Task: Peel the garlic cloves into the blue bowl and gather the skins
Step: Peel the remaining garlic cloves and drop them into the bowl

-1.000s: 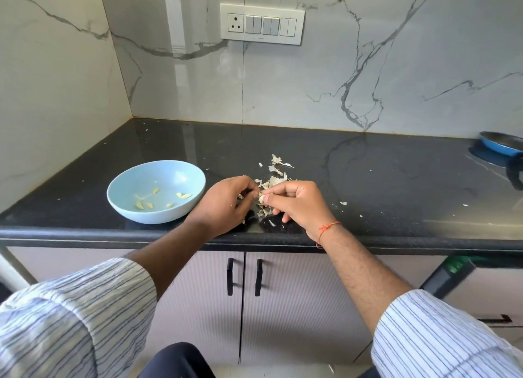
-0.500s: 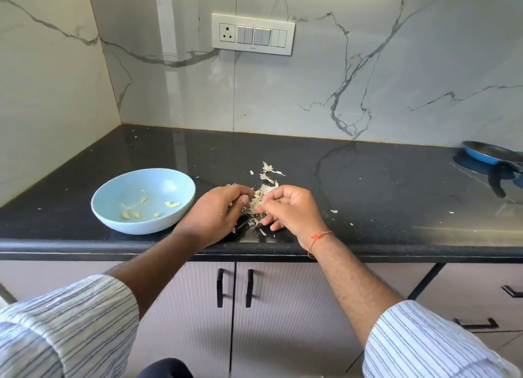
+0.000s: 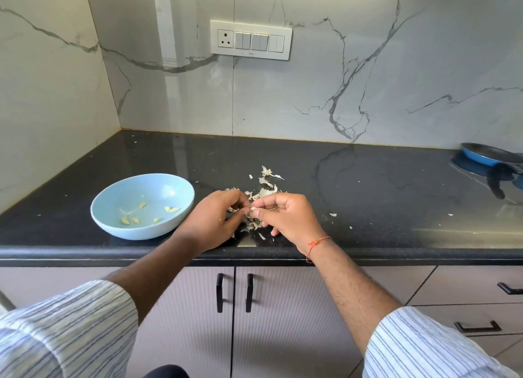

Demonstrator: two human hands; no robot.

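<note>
Head view: clove hidden between fingertips.

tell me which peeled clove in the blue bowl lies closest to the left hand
The peeled clove at the right of the blue bowl, nearest the left hand; the other cloves lie farther left.

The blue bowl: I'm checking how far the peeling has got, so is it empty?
No. The blue bowl holds several peeled garlic cloves scattered across its bottom.

A blue pan sits far right on the black countertop; a switch panel hangs on the marble wall.
</note>
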